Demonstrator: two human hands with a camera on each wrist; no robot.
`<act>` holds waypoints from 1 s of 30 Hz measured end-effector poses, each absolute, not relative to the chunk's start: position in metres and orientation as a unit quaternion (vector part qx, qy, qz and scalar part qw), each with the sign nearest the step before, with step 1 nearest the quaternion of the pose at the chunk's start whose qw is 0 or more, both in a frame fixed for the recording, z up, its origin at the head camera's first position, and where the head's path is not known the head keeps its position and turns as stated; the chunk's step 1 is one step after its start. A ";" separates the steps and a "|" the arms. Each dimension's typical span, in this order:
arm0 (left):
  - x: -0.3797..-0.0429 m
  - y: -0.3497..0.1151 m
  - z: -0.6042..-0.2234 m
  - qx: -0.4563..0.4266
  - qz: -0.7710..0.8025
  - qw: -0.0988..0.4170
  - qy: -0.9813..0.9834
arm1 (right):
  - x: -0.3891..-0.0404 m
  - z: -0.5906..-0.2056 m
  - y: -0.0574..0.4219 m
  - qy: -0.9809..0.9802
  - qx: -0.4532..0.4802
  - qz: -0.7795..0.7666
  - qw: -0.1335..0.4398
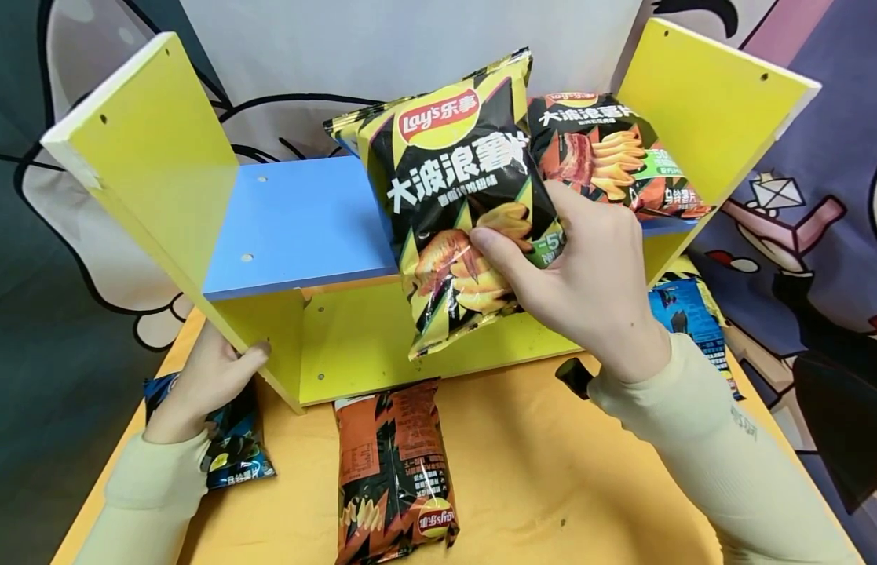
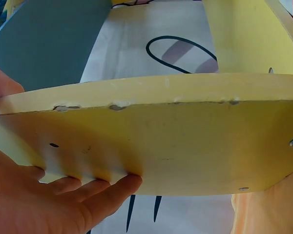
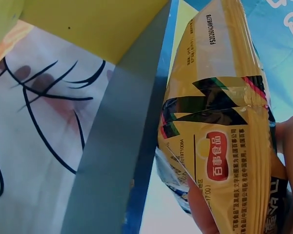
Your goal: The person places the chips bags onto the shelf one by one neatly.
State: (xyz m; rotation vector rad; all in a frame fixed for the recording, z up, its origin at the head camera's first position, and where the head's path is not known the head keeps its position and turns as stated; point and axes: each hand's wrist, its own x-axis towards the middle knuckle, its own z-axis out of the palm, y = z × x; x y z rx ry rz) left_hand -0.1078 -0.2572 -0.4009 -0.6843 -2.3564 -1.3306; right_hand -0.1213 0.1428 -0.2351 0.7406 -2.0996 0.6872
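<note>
My right hand [image 1: 593,275] holds a yellow and black bag of Lay's chips [image 1: 452,196] upright above the front of a small shelf. Its thumb lies across the printed front; in the right wrist view, the bag's yellow back [image 3: 219,141] is close beside the shelf board's edge. With thumb and fingers on opposite faces, my left hand [image 1: 215,380] grips the shelf's yellow left side panel [image 1: 155,157] low down. The left wrist view shows those fingers [image 2: 112,192] against the panel's outer face. A red and black chip bag [image 1: 601,157] leans at the right of the blue shelf board [image 1: 304,224].
An orange and black chip bag [image 1: 396,471] lies on the yellow-covered table [image 1: 537,479] before the shelf. One dark blue bag [image 1: 240,447] is beside my left wrist; another blue bag [image 1: 692,322] lies right of the shelf. A printed cloth [image 1: 410,47] hangs behind.
</note>
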 end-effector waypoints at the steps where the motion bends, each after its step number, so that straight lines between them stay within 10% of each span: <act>1: -0.108 -0.257 -0.401 -0.242 -0.469 0.174 -0.831 | -0.122 -0.233 0.142 -0.830 0.290 0.261 0.399; 16: -0.108 -0.258 -0.401 -0.242 -0.468 0.177 -0.831 | -0.135 -0.220 0.125 -0.861 0.221 0.205 0.409; 30: -0.106 -0.257 -0.400 -0.218 -0.469 0.163 -0.840 | -0.135 -0.218 0.131 -0.772 0.437 0.194 0.419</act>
